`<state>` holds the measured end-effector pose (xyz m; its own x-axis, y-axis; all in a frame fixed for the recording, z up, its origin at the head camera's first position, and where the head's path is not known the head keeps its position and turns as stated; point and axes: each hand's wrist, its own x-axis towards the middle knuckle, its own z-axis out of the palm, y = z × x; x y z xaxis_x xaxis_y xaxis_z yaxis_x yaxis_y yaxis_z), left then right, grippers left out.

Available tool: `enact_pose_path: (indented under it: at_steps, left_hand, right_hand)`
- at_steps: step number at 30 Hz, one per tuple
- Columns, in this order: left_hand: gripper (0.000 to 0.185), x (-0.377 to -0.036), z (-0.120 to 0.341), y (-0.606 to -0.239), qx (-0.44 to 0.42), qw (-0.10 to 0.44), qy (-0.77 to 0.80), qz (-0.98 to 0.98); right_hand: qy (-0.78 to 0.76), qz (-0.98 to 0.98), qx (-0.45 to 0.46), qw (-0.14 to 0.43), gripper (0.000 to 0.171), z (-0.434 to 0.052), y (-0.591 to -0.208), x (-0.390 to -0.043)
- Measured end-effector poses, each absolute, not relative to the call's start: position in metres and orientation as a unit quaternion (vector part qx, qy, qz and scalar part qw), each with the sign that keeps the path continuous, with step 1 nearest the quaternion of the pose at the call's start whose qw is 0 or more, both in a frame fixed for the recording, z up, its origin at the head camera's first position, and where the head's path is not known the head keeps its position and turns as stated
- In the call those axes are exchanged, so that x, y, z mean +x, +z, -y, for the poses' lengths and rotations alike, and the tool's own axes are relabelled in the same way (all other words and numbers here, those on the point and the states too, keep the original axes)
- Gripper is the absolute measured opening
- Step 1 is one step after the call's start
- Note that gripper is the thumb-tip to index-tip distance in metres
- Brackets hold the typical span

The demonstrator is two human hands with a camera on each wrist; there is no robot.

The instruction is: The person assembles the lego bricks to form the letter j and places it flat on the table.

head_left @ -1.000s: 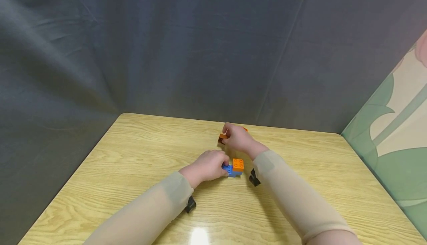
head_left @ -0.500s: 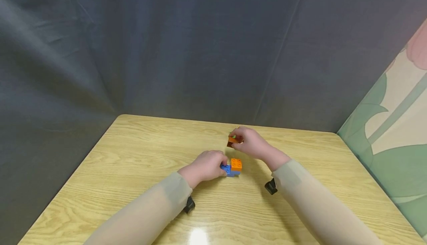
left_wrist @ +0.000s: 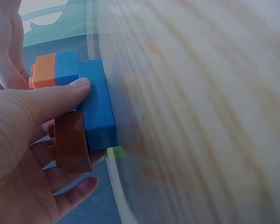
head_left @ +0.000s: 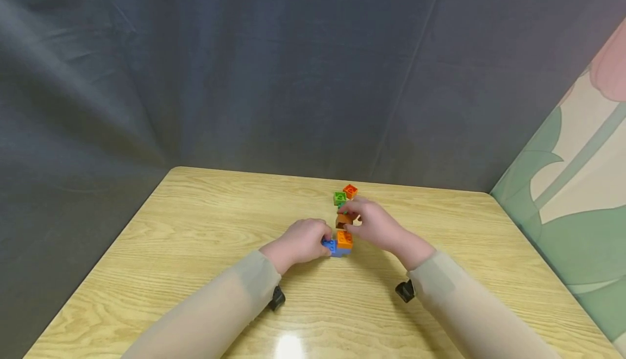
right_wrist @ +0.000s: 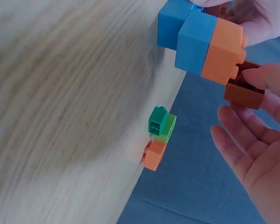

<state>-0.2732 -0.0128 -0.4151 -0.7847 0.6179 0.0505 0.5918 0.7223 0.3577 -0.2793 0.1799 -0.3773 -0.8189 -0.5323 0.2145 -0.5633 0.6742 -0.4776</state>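
- table (head_left: pixel 195 250) – pale wood grain, smooth, glossy coat, glare spot near front edge
- blue brick (left_wrist: pixel 98 102) – hard plastic, smooth, slight sheen
- orange brick (right_wrist: pixel 222 50) on it – same plastic, matt-ish
- brown brick (right_wrist: pixel 244 92) – plastic, glossy
- green brick (head_left: pixel 339 197) and small orange brick (head_left: pixel 350 190) – shiny plastic
- backdrop (head_left: pixel 244 65) – dark grey cloth, matt, creased
- sleeves (head_left: pixel 215 310) – thin beige stretch fabric, matt

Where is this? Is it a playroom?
Maybe a small play corner or a recording booth. There's a wooden table with toy bricks, a grey curtain behind it, and a leaf-patterned wall at the side.
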Motion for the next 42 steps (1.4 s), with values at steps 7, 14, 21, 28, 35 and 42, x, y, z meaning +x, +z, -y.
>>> enact_pose_path:
  at_steps: [7, 14, 21, 28, 35, 42]
  left_hand:
    - [0.017, -0.272, 0.013, -0.413, 0.321, 0.036, 0.182, -0.929]
    - [0.017, -0.271, 0.013, -0.413, 0.316, 0.042, 0.182, -0.93]
    - [0.016, -0.271, 0.013, -0.414, 0.315, 0.043, 0.186, -0.93]
    - [0.017, -0.272, 0.012, -0.417, 0.313, 0.045, 0.186, -0.93]
    - [0.017, -0.272, 0.012, -0.416, 0.312, 0.042, 0.188, -0.93]
    - [0.017, -0.272, 0.012, -0.414, 0.314, 0.043, 0.184, -0.93]
  right_hand:
    - [0.266, 0.916, 0.3, 0.031, 0.025, -0.182, -0.378, -0.268]
    - [0.227, 0.92, 0.312, 0.071, 0.031, -0.184, -0.383, -0.259]
    - [0.197, 0.915, 0.323, 0.14, 0.032, -0.183, -0.39, -0.256]
    - [0.196, 0.916, 0.317, 0.149, 0.032, -0.182, -0.394, -0.257]
    - [0.211, 0.91, 0.327, 0.147, 0.029, -0.183, -0.394, -0.252]
    - [0.214, 0.904, 0.341, 0.142, 0.03, -0.186, -0.392, -0.248]
